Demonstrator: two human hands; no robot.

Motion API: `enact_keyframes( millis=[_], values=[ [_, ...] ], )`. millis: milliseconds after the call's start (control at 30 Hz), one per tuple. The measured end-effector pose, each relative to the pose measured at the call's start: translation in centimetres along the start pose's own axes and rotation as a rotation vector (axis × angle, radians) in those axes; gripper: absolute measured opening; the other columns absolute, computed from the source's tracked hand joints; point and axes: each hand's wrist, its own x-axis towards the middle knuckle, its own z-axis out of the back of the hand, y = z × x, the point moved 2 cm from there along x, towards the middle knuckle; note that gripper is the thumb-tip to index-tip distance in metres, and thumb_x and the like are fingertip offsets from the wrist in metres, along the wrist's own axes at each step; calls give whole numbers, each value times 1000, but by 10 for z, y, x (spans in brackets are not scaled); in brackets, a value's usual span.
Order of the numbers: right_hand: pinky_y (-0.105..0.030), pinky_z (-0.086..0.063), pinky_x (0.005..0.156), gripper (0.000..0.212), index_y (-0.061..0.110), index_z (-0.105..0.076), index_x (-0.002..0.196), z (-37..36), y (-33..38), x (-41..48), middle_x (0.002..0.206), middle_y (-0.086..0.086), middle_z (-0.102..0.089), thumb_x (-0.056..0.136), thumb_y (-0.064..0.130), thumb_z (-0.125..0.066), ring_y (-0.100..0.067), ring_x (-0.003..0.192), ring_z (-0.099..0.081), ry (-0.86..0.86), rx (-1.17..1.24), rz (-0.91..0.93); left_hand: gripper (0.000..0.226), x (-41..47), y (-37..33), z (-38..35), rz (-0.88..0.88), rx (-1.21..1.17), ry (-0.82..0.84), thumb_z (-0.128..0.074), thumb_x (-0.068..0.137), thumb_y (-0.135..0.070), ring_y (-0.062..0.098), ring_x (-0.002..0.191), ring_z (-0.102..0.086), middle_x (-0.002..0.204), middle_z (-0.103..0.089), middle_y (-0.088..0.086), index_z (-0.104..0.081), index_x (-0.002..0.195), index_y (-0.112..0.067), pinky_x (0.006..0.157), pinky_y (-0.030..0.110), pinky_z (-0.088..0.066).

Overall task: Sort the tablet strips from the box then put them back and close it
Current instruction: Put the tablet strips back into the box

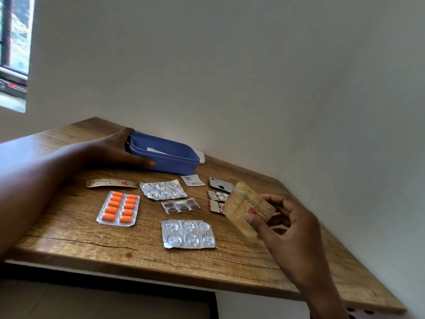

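An open blue box (170,161) stands at the back of the wooden table (69,238), and my left hand (115,149) grips its left end. A white slip shows inside it. My right hand (282,224) holds a gold-yellow tablet strip (246,207) tilted above the table's right side. Laid out on the table are an orange tablet strip (118,208), a gold strip (111,183), a silver strip (162,189), a dark-tablet strip (180,206), a large silver strip (188,234), and small strips (217,195) partly hidden behind the held one.
A white lid (202,156) peeks out behind the box against the wall. A small white paper piece (192,180) and a grey foil piece (221,184) lie near the box. The table's front edge runs close below the strips. A window is at the upper left.
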Motion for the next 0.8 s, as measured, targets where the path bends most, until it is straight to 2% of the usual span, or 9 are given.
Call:
enact_keyframes(
  millis=[67,167,200,267,367,567,700,800],
  values=[
    [-10,-53,65,29,24,-70,99,2,8,-3,93,14,-72,73,18,-81,2,81,-68,-124,-65,242,139,-1,-1,0,-7,4,1,-76,12,-85,18,102,-60,115,-59,-2,-41,131,-23,91,46,-55],
    [-22,-54,83,12,10,-73,91,3,9,-13,100,-1,-72,80,8,-76,-10,97,-67,-248,-301,672,141,-1,-2,0,-15,-1,-1,-76,11,-85,17,101,-60,114,-59,-2,-41,132,-22,89,44,-55],
    [-25,-53,87,7,7,-74,89,3,9,-16,102,-5,-72,82,10,-72,-15,100,-66,-264,-353,754,142,-1,-3,0,-15,-1,0,-75,10,-85,17,100,-60,113,-58,-2,-41,132,-22,88,43,-55],
    [-30,-53,88,16,4,-76,88,3,9,-21,105,-10,-72,88,17,-66,-20,103,-66,-298,-406,835,144,-1,-3,0,-13,4,5,-75,8,-86,18,101,-60,113,-58,-1,-40,132,-21,87,43,-54],
    [-36,-54,87,22,2,-76,90,2,9,-25,106,-13,-72,93,19,-62,-24,104,-66,-322,-430,880,142,-1,-2,1,-8,4,8,-77,13,-84,20,104,-60,118,-59,2,-41,134,-21,91,46,-54],
    [-35,-55,84,15,2,-76,92,-1,9,-25,103,-13,-72,90,12,-67,-23,100,-68,-352,-396,909,139,1,0,1,-9,-1,10,-79,16,-82,22,105,-61,120,-59,3,-40,135,-21,92,49,-54],
    [-28,-55,86,15,2,-76,97,-5,7,-17,104,-11,-73,91,12,-67,-19,98,-69,-349,-387,858,140,3,0,-1,-33,-18,13,-78,14,-83,17,102,-61,117,-60,0,-40,135,-21,78,34,-54],
    [-16,-53,83,17,7,-72,101,-6,2,3,97,-2,-73,84,9,-74,-8,88,-68,-343,-285,676,143,4,0,-2,-37,-14,9,-76,11,-85,17,100,-61,115,-60,0,-40,134,-21,74,32,-52]
  ],
)
